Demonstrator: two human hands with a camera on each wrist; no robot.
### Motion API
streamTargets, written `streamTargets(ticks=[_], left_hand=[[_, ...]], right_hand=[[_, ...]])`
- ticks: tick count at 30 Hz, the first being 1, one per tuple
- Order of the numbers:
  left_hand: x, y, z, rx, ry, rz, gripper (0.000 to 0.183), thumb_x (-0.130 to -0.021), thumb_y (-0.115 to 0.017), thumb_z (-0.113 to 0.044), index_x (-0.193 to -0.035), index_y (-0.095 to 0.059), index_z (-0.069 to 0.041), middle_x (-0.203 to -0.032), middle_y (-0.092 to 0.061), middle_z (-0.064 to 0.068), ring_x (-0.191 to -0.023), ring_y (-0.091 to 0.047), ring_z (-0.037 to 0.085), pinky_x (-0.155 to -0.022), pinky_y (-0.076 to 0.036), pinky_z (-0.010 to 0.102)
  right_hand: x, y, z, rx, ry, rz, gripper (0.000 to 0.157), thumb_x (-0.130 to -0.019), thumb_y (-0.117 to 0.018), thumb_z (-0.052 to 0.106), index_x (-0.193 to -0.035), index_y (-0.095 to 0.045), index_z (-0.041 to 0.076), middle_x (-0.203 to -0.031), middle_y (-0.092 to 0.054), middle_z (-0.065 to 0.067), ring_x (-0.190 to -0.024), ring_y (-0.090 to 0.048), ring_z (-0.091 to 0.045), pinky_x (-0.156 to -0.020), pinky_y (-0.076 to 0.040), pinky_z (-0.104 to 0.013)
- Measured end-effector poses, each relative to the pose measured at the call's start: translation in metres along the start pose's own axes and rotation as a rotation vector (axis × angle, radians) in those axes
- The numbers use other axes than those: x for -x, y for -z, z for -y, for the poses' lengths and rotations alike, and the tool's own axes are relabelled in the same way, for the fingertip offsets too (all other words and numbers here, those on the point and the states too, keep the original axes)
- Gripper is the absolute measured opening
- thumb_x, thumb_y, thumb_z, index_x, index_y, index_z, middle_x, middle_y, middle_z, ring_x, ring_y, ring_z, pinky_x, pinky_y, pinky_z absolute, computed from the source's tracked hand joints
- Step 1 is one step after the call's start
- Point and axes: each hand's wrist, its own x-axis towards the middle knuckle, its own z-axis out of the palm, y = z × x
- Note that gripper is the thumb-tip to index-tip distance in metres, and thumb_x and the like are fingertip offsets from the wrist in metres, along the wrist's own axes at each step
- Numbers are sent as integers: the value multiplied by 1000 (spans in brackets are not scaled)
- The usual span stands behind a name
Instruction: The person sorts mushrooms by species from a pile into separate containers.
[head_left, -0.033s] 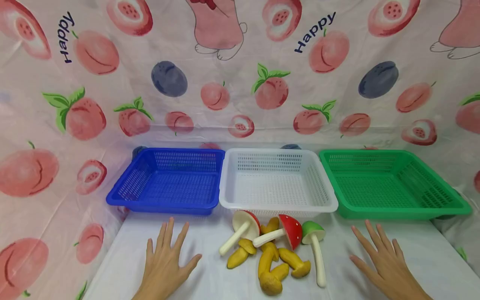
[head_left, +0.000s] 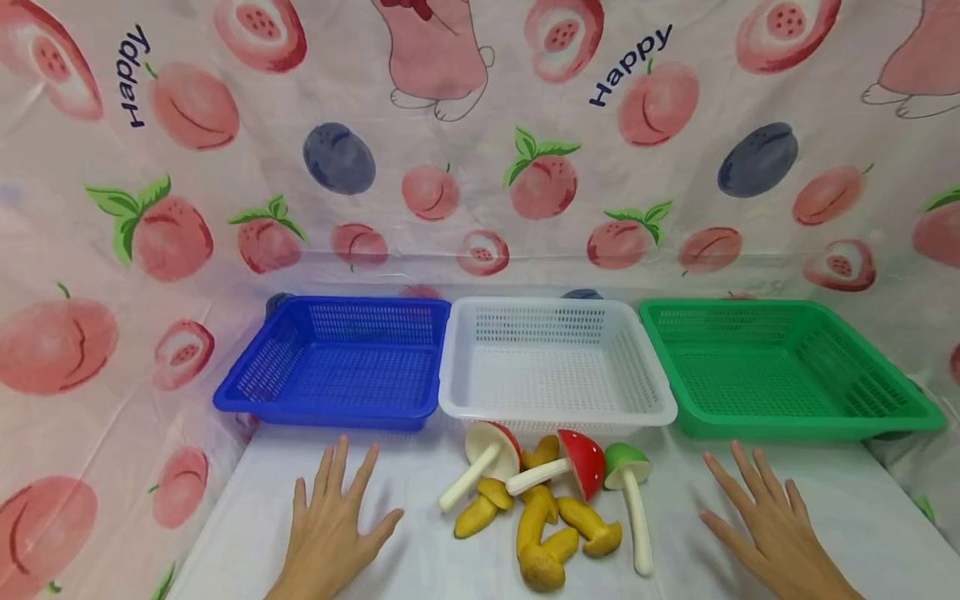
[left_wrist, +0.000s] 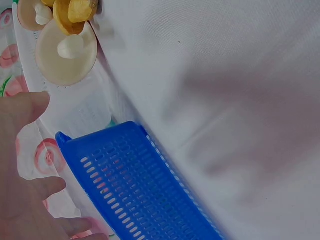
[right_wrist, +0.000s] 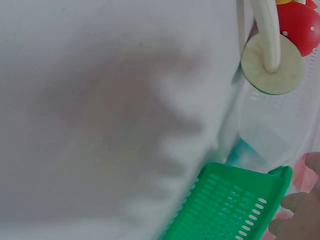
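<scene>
My left hand [head_left: 333, 525] is spread with straight fingers above the white table, in front of the blue basket [head_left: 330, 410], holding nothing. On the other side my right hand [head_left: 772, 525] is spread likewise, near the green basket [head_left: 810, 427]. Between the hands lies a pile of toy mushrooms: a red-capped mushroom [head_left: 585, 463] with white dots, another red-capped mushroom [head_left: 491, 450] showing its pale underside, a green-capped mushroom [head_left: 628, 467] with a long white stem, and several yellow-brown mushrooms [head_left: 532, 521]. Neither hand touches them. The left wrist view shows the blue basket's wall [left_wrist: 125, 175].
A white basket [head_left: 555, 412] stands between the blue and green ones, just behind the mushrooms. All three baskets hold nothing. A fruit-printed cloth [head_left: 465, 125] hangs behind and at both sides of the white tabletop [head_left: 420, 558].
</scene>
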Motion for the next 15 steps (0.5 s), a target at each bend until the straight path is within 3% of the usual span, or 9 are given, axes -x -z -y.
streamTargets(ticks=[6,11,15], left_hand=[[-1,1,2,7,-6,-17,78,-78,-67,-55,-143,-42,-19,-150,-26,20,-135,-26,42,-93,-21,73],[-4,2,5,10,-18,-29,78,-78,-68,-54,-142,-42,-18,-150,-26,19,-134,-26,41,-93,-22,72],[-7,5,6,24,-20,-48,78,-77,-69,-53,-141,-44,-17,-150,-26,19,-133,-27,41,-93,-22,72]], right_hand=[[-2,-2,0,-8,-23,26,75,-93,-57,41,-153,-14,27,-158,-1,-15,-142,10,-37,-96,6,-75],[-1,3,2,-10,-37,47,75,-93,-56,42,-153,-13,27,-157,-1,-16,-142,11,-37,-98,12,-72],[-1,7,4,-12,-54,73,75,-93,-55,43,-153,-12,27,-157,-2,-18,-141,11,-39,-96,5,-76]])
